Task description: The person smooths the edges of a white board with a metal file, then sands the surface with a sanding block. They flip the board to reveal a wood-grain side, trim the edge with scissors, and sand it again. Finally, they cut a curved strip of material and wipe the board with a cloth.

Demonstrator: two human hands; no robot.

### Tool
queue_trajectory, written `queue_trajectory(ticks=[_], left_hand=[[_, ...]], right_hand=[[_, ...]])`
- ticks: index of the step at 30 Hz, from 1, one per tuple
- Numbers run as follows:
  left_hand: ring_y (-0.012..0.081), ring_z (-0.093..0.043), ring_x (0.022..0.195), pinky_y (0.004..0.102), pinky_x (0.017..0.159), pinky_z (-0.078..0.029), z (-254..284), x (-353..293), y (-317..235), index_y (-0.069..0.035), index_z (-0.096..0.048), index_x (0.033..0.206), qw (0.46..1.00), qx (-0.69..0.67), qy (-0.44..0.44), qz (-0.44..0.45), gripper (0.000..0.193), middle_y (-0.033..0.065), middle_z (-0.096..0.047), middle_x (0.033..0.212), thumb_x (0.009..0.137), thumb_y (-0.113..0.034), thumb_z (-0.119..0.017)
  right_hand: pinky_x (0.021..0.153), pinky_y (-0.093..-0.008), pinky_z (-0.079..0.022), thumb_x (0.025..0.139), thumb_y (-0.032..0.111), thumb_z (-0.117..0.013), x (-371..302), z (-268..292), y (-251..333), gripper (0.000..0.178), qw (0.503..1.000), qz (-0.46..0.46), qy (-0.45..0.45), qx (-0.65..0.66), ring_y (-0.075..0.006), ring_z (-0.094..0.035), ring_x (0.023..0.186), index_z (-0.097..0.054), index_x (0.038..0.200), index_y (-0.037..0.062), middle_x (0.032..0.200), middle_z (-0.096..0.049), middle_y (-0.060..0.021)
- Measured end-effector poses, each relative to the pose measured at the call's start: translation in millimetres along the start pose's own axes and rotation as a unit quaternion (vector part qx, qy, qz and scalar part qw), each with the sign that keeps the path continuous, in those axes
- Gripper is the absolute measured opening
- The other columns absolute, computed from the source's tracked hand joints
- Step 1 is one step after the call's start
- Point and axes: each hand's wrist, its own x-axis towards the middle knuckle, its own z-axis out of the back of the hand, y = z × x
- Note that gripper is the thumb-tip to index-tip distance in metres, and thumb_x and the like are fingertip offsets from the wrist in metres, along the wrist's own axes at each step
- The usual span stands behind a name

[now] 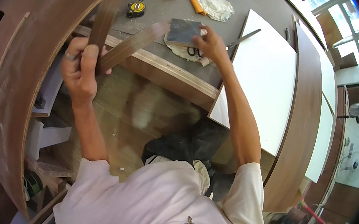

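We found both hands occupied at the counter (165, 7).
Left hand (80, 71) gripped veneer strips (127, 47) clear of it; right hand (212, 44) clasped a dark sanding block (184, 32).

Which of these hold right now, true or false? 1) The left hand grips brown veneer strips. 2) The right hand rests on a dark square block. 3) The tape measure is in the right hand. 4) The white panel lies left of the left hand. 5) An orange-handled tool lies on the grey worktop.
1) True: the left hand is closed around the brown veneer strips.
2) True: the right hand touches the dark square block.
3) False: the tape measure lies apart on the grey worktop.
4) False: the white panel lies right of the right hand.
5) True: the orange-handled tool lies there.
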Motion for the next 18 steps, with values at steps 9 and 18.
queue_trajectory(ticks=[9,18], left_hand=[[0.0077,-0.056,0.058,0.0216,0.052,-0.045,-14,0,17,0.000,-0.060,0.098,0.999,-0.010,-0.015,0.036,0.012,0.0063,-0.064,0.082,0.101,-0.009,-0.053],[0.0023,-0.050,0.063,0.0228,0.053,-0.041,-79,56,55,-0.001,-0.066,0.092,0.991,0.028,0.115,0.058,0.013,-0.0010,-0.059,0.070,0.099,-0.011,-0.060]], right_hand=[[0.073,-0.0441,-0.055,0.082,0.039,-0.076,1,-12,4,0.036,0.963,-0.069,0.065,-0.252,-0.0348,-0.071,0.083,-0.075,0.090,0.0038,0.084,-0.072,-0.0173],[0.068,-0.0386,-0.055,0.078,0.035,-0.074,12,22,-12,0.036,0.975,-0.156,0.158,-0.029,-0.0238,-0.071,0.079,-0.074,0.084,-0.0008,0.078,-0.072,-0.0145]])
